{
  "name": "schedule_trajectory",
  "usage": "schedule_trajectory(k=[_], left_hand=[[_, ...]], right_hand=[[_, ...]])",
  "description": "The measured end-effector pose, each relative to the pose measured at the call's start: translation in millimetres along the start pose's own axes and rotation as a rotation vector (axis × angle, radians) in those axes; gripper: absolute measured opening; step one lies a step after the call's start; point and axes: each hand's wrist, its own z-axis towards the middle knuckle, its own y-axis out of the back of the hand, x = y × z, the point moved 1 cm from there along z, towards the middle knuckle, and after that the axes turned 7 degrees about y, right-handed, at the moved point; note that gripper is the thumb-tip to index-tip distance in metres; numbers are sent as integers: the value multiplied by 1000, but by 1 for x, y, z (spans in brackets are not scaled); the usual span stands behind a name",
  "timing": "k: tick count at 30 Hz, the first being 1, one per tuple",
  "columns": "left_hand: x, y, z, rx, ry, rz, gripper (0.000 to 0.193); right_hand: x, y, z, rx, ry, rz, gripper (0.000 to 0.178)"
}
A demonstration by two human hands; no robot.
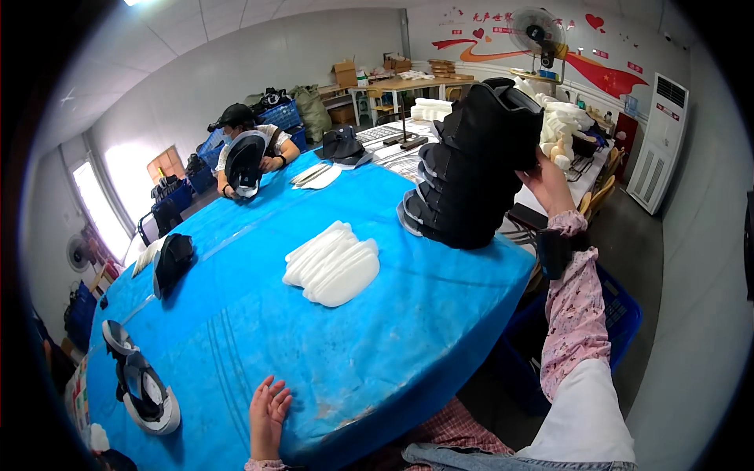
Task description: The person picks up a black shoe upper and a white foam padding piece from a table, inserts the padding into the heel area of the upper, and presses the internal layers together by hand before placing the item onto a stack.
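Observation:
A tall stack of black caps (471, 180) with grey-edged brims rises at the right end of the blue-covered table (259, 282). At its upper right side, my right hand (547, 184) grips the edge of the top black cap (510, 118); some of its fingers are hidden behind the cap. My left hand (269, 412) rests empty by the table's near edge, fingers apart and slightly curled. Between the hands, a fanned pile of white curved inserts (333, 263) lies on the cover.
Across the table a co-worker (255, 149) holds a dark cap. More caps lie at the left (145, 392) and far side (343, 147). A blue crate (616, 306) stands beneath my right arm. Behind the stack, another table bears white pieces (561, 125).

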Motion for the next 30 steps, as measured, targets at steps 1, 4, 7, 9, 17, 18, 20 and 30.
schedule_trajectory(k=[1,4,7,9,17,18,20,30], left_hand=[[2,-2,1,15,3,-16,39],[-1,5,-6,-5,-18,-27,39],[-3,7,-11,-15,-19,-45,38],[-5,9,-13,-19,-13,-66,37],[11,-8,0,88,-105,54,36],[11,-6,0,129,-60,84,36],[6,7,-1,-10,-178,139,36],[8,12,-11,74,-298,265,33]], right_hand=[[4,4,4,-1,3,-10,35],[6,-30,-12,-66,427,-608,74],[9,-72,-36,-21,797,-1058,93],[8,-90,-31,-4,932,-1212,98],[14,-48,26,-62,874,-1520,103],[7,-55,23,-33,877,-1498,106],[-13,-78,5,-105,755,-1428,105],[-163,-121,-315,587,688,-1123,36]])
